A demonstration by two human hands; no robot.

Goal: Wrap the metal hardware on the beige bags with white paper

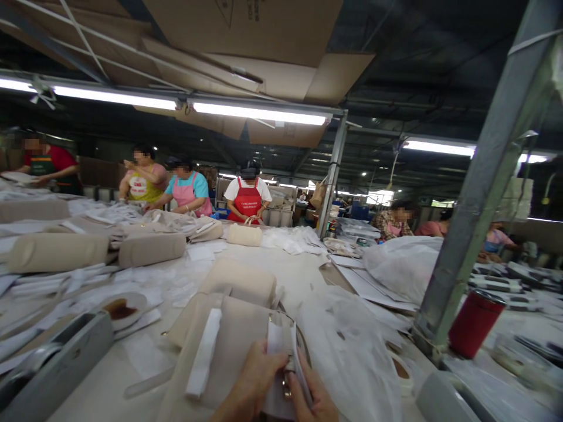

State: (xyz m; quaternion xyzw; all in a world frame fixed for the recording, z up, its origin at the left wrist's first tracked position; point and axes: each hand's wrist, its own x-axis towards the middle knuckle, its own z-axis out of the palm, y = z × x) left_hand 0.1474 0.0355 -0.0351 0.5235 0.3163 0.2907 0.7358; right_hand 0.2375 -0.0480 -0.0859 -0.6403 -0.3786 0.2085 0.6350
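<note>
Beige bag (241, 334) lies on tabletop (101, 394), probably for support; left hand (255, 374) and right hand (314, 390) pinch strap (287, 340) at bag's right side, seemingly steadying buckle (287, 388). White strip (204, 351) on bag, perhaps guarding surface.

Left grip (259, 370) and right grip (315, 394) are bare.

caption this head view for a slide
Left hand and right hand handle metal fittings of a beige bag on a cluttered table.
</note>
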